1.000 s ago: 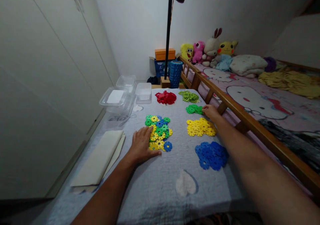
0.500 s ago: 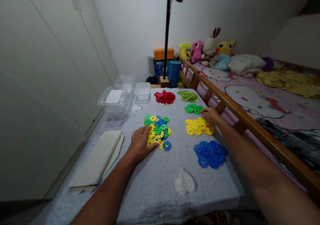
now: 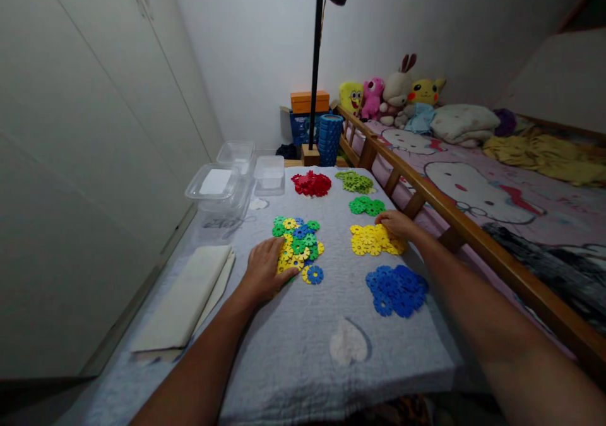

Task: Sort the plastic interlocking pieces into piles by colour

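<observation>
A mixed pile of flower-shaped plastic discs (image 3: 298, 246) in yellow, green and blue lies mid-table. My left hand (image 3: 266, 266) rests against its left side, thumb apart from the fingers, holding nothing. At the pile's near right lies a blue disc (image 3: 315, 274) with a yellow one partly under it. My right hand (image 3: 398, 224) is over the far right edge of the yellow disc pile (image 3: 372, 240), fingers drawn together; anything between them is hidden. Just beyond is a green disc pile (image 3: 367, 206), and nearer me a blue disc pile (image 3: 395, 290).
Red discs (image 3: 311, 183) and light-green discs (image 3: 355, 182) lie at the table's far end. Clear plastic containers (image 3: 213, 183) stand far left, with folded cream cloth or paper (image 3: 189, 300) nearer. A wooden bed rail (image 3: 454, 224) runs along the right; a black pole (image 3: 315, 66) rises behind.
My right hand has come slightly nearer, from beside the green pile to the far edge of the yellow pile. My left hand stays at the mixed pile.
</observation>
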The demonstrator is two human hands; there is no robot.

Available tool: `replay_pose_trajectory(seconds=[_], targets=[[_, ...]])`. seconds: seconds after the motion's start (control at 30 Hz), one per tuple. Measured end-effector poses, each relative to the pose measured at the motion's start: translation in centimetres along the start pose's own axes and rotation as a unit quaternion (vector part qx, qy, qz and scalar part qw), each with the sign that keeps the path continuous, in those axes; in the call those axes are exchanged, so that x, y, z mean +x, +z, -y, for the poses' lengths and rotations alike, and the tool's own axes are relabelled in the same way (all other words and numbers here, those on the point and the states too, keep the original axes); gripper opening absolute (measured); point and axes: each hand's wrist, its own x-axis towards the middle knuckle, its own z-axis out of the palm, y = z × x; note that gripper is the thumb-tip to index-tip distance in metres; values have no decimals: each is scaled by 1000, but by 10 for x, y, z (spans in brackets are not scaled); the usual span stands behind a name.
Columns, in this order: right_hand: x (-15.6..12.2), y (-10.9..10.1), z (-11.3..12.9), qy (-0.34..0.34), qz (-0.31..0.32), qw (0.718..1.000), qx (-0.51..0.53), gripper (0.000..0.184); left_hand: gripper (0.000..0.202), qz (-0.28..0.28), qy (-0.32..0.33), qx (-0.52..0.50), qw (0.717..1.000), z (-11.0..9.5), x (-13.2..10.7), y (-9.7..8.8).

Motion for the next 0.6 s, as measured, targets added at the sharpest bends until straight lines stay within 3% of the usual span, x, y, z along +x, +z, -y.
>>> replay_pose_trajectory(seconds=[0.23,0.33,0.43,0.6], targets=[[0,3,1,-11,2,1000,-15,33,85,25,-14,-2,1000,-3,-1,-10],[0,1,9,-29,-25,998,-44,32,96,39,-20,9,999,-2,-2,-14],[-3,2,35,-95,-55,992,-56,28,104,48,-22,21,998,-1,-3,-15],[-24,25,107,-222,-5,975,-23,21,105,52,-24,28,998,0,-4,-13]])
